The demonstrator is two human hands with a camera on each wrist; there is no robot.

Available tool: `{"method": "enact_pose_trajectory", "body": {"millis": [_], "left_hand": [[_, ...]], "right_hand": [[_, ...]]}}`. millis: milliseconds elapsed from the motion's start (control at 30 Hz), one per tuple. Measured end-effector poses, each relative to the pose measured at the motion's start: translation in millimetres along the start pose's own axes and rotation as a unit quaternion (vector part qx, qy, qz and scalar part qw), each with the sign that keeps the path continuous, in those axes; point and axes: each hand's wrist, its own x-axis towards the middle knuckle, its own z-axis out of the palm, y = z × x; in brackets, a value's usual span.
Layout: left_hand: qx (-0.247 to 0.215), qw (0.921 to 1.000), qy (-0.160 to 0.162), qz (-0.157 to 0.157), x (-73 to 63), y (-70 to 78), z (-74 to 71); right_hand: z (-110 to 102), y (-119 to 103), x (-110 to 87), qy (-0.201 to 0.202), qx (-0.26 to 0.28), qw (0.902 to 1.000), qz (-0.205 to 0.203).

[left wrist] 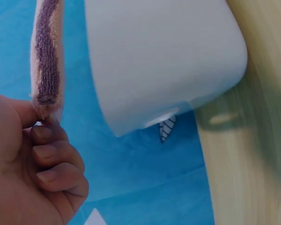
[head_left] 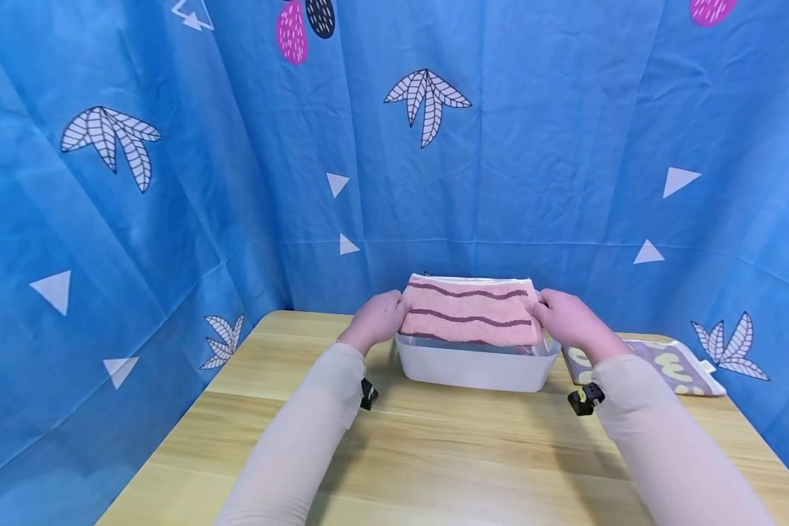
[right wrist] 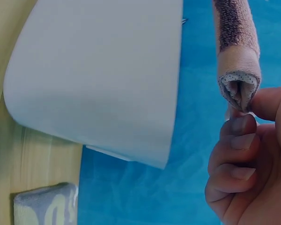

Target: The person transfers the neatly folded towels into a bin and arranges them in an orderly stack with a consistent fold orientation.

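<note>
A pink towel (head_left: 467, 310) with wavy dark stripes is stretched between both hands above a white plastic bin (head_left: 476, 369). My left hand (head_left: 378, 319) pinches its left end between thumb and fingers, and the folded edge (left wrist: 48, 61) shows in the left wrist view. At the other end, my right hand (head_left: 568, 319) pinches the towel; its folded layers (right wrist: 239, 70) are visible in the right wrist view. Both wrist views show the towel raised beyond the bin's rim. What lies inside the bin is mostly hidden behind the towel.
A grey-purple towel with pale yellow shapes (head_left: 677, 369) lies folded on the wooden table (head_left: 447, 453), right of the bin and partly behind the right forearm. A blue patterned curtain (head_left: 539, 183) hangs behind the table and along its sides.
</note>
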Motion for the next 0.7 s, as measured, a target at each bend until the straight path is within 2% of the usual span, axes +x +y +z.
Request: {"method": "enact_pose_trajectory", "body": {"millis": [267,467,633,700], "left_hand": [[-0.006,0.9992,-0.013,-0.038,16.6,2.1,9.0],[-0.011,0.9981,-0.007,-0.06,26.9,2.5,17.3],[-0.031,0.9947,-0.028,-0.094,29.5,4.0,27.3],[-0.037,0.994,-0.026,-0.1,28.9,5.7,28.8]], "right_hand": [[1.4,4.3,14.5,-0.016,-0.004,0.9995,0.026],[9.8,12.3,26.5,-0.011,0.003,0.9992,0.038],[20.7,20.7,31.3,-0.015,0.004,0.9976,0.067],[22.7,21.7,31.8,-0.008,0.005,0.9971,0.075]]}}
